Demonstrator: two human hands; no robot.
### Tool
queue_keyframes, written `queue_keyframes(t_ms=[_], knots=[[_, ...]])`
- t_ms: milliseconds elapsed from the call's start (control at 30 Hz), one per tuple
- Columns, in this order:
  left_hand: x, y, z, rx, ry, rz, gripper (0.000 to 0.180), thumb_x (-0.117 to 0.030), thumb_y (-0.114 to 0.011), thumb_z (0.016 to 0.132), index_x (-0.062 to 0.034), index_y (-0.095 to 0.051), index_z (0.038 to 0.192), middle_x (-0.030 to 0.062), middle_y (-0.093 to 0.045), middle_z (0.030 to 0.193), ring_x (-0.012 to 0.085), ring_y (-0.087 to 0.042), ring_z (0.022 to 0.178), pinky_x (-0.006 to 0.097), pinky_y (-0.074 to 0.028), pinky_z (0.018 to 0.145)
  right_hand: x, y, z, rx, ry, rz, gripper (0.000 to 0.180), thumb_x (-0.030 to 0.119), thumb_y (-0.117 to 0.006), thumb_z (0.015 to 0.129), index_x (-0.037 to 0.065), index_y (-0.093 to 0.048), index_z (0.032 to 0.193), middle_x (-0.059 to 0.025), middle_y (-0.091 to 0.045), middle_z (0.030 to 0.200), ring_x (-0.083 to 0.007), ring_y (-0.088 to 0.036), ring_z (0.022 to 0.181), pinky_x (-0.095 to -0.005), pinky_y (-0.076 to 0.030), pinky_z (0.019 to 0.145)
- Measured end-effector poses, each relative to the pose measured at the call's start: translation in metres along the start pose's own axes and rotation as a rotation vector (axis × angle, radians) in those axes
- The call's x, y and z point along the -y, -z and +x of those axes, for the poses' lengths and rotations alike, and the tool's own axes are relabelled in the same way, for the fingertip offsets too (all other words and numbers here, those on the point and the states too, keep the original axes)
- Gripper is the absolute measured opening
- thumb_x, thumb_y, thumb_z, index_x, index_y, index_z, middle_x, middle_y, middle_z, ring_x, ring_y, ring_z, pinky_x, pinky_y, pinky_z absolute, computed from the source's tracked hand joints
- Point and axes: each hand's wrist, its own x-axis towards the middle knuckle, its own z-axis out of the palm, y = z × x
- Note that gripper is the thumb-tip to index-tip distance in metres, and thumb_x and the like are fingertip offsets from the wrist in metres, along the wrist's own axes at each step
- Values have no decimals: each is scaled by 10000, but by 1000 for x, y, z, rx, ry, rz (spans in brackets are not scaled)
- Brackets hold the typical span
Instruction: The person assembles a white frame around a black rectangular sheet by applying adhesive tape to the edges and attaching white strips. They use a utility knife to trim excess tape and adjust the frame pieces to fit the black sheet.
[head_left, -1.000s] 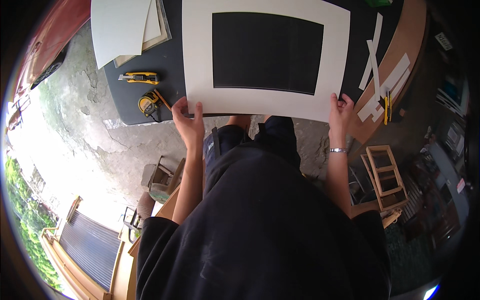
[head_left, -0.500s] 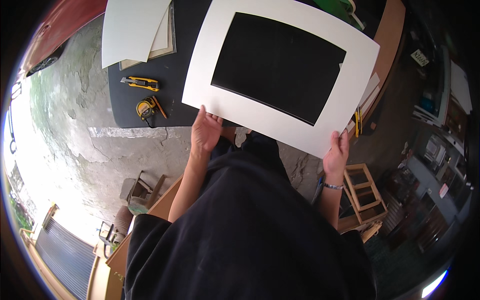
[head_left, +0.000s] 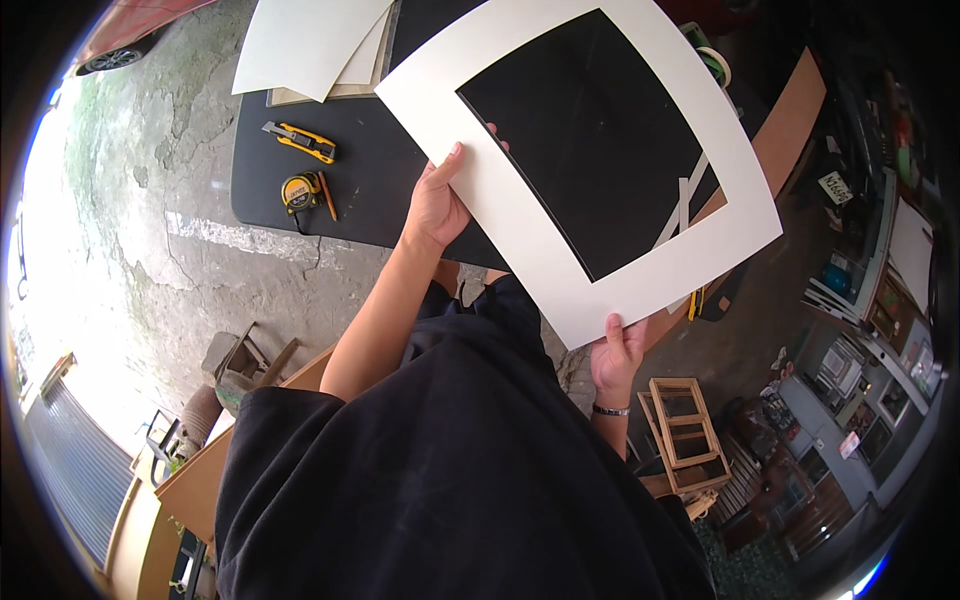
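Note:
A white picture mat [head_left: 535, 215] with a rectangular window is held up, tilted, above the black table [head_left: 380, 175]. My left hand [head_left: 438, 208] grips its left border, thumb on top; fingertips from beneath show through the window. At the near corner my right hand [head_left: 618, 360] pinches the edge, thumb on the face and fingers under it. Through the window I see the black tabletop and narrow white strips [head_left: 684, 205]. Left of the mat lie a yellow utility knife [head_left: 305, 142], a yellow tape measure [head_left: 300, 191] and a pencil [head_left: 328, 196].
White sheets [head_left: 305, 45] are stacked at the table's far left. A tape roll [head_left: 715, 66] lies at the far right, near a long brown board [head_left: 785, 125]. Another yellow tool [head_left: 696, 303] shows beside the mat. A wooden frame [head_left: 692, 432] stands on the floor at right.
The mat has turned clockwise, its left side rising and its right side dropping. My left hand has moved up and right along the border; my right hand has moved left and lower.

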Motion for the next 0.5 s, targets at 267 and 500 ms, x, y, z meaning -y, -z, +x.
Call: queue_keyframes(t_ms=[267, 500], knots=[[-7, -1, -2, 6, -2, 49, 445, -205, -586, 1052, -22, -481, 1444, 131, -580, 1430, 304, -590, 1286, 477, -506, 1098, 2, 23, 24, 74, -29, -97, 425, 72, -706, 976, -29, -548, 1357, -89, -650, 1297, -164, -601, 1173, -326, -447, 1049], [-44, -22, 28, 13, 68, 19, 725, -558, -408, 1067, -30, -332, 1558, 167, -420, 1575, 321, -382, 1461, 494, -293, 1205, 67, 43, 94, 119, 252, -632, 133, 88, -733, 965, 5, -744, 1069, -71, -735, 1119, -160, -664, 1057, -306, -531, 921]])
